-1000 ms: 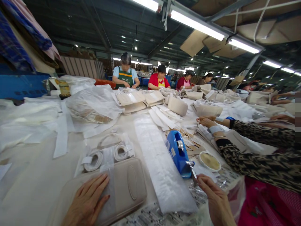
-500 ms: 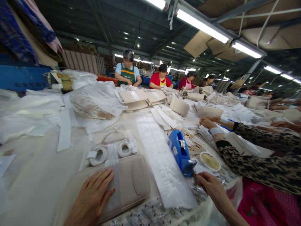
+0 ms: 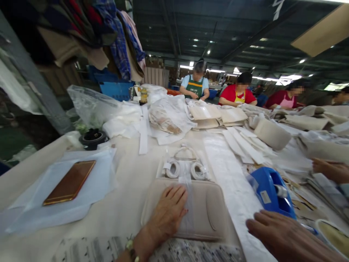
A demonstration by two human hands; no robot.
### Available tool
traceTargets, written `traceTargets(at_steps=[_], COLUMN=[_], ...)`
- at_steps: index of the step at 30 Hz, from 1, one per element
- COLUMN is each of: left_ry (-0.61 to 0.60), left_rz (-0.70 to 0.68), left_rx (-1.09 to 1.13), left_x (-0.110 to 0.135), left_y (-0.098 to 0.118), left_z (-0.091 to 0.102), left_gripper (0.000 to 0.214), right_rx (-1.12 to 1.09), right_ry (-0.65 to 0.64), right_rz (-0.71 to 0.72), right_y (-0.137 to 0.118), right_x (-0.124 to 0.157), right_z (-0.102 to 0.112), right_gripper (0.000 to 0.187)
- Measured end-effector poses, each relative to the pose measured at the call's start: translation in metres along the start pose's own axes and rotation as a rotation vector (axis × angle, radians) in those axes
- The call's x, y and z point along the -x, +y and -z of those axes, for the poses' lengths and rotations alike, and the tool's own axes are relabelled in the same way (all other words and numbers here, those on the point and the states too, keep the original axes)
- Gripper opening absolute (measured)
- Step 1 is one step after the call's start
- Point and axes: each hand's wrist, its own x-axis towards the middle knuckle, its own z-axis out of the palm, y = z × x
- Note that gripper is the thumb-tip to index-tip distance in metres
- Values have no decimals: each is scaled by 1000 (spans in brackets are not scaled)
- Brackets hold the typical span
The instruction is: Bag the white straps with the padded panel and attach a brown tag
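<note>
A flat beige bag lies on the table in front of me. Clear tape runs down over its middle, and two white strap rolls sit at its top edge. My left hand rests flat on the bag with fingers stretched out, beside the tape. To the right, my right hand hovers over a white padded sheet, close to the blue tape dispenser. Blur smears its fingertips, so I cannot make out whether they hold anything.
A phone lies on white sheets at left, with a black roll behind it. Beige pieces and plastic wrap are heaped across the back. A bowl stands at right. A co-worker's hand works there; other people sit opposite.
My view has swung left, bringing the phone into sight. My right hand has left the dispenser's front end and moved to its near-left side. My left hand stays on the bag.
</note>
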Motion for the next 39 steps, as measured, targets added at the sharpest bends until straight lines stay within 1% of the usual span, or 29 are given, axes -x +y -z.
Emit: traceTargets(at_steps=[1, 3, 4, 6, 8, 10, 12, 18, 21, 24, 27, 29, 31, 32, 34, 35, 36, 37, 39], left_ry=[-9, -15, -15, -16, -28, -40, -50, -59, -79, -81, -57, -37, -14, 0, 33, 58, 90, 125, 176], left_rz=[8, 17, 20, 23, 28, 31, 34, 31, 32, 31, 15, 11, 10, 4, -2, 3, 15, 31, 34], left_rx=[7, 24, 33, 48, 61, 71, 80, 76, 72, 66, 55, 59, 69, 74, 84, 84, 77, 62, 20], left_x=[0, 1, 1, 1, 0, 0, -1, 0, 0, 0, -1, -2, -2, -2, 1, 3, 5, 7, 11], left_y=[0, 1, 1, 2, 2, 2, 2, 1, 1, 1, 0, -1, -1, -1, -2, -3, -4, -5, -10], left_z=[0, -1, 0, 0, 1, 1, 2, -1, -3, -3, -1, 2, 3, 3, 0, -2, -5, -8, -13], left_gripper=[35, 35, 35, 35, 35, 36, 38, 38, 37, 37, 36, 35, 34, 33, 29, 28, 27, 27, 34], right_rx=[27, 106, 152, 212, 249, 266, 263, 199, 176, 133, 136, 154, 164, 165, 143, 119, 72, 54, 28], right_ry=[-83, -241, -292, -309, -272, -235, -226, -365, -416, -471, -454, -389, -290, -248, -159, -141, -25, 109, 168], right_rz=[145, 267, 343, 458, 541, 599, 627, 577, 504, 392, 269, 195, 140, 125, 136, 169, 221, 255, 274], right_y=[-8, -24, -29, -33, -31, -26, -23, -29, -28, -21, -10, -6, -10, -14, -28, -36, -44, -51, -64], right_x=[-29, -87, -113, -156, -184, -200, -209, -227, -240, -257, -273, -273, -258, -244, -207, -186, -165, -145, -112], right_z=[4, 5, 2, -9, -23, -35, -40, -41, -46, -54, -57, -54, -50, -49, -53, -57, -63, -71, -87], right_gripper=[34, 33, 29, 23, 18, 18, 18, 16, 13, 8, 21, 22, 11, 8, 18, 19, 22, 28, 39])
